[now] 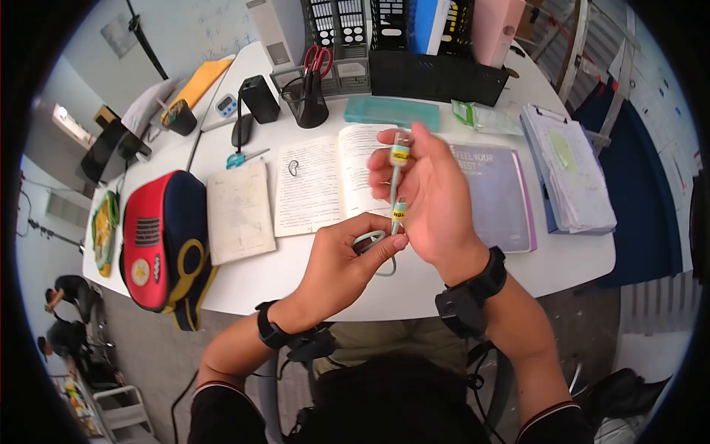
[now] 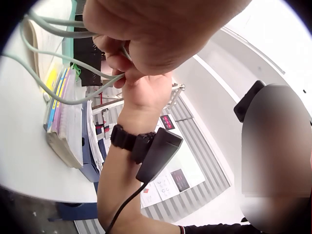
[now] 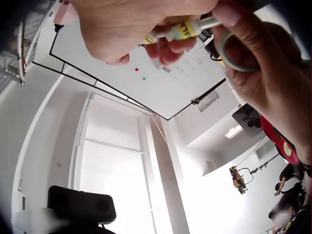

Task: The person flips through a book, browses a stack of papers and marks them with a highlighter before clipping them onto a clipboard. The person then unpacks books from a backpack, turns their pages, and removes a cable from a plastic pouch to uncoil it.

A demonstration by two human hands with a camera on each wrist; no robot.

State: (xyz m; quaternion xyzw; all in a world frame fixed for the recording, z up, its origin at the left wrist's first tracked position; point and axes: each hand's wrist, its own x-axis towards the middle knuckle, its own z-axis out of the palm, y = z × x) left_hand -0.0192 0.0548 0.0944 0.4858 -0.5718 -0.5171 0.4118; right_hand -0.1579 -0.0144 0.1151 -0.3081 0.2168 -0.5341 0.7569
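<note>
A pale green cable [image 1: 395,185] with yellow-labelled plugs is held up above an open book [image 1: 307,196]. My left hand [image 1: 336,259] pinches it near the lower plug [image 1: 399,212], thumb against the fingers. Loops of the cable [image 2: 73,102] hang from that hand in the left wrist view. My right hand [image 1: 440,196] has its palm turned towards me, thumb and fingers around the upper plug [image 1: 400,153]. In the right wrist view, a yellow label [image 3: 184,30] shows between the two hands, and part of the cable curves beside the left thumb.
A red and blue bag [image 1: 151,244] and a worn notebook [image 1: 240,211] lie left of the book. A purple folder [image 1: 499,200] and a clipboard of papers [image 1: 569,170] lie right. Behind stand a pen holder with scissors [image 1: 309,103], a teal case [image 1: 392,111] and file racks [image 1: 436,78].
</note>
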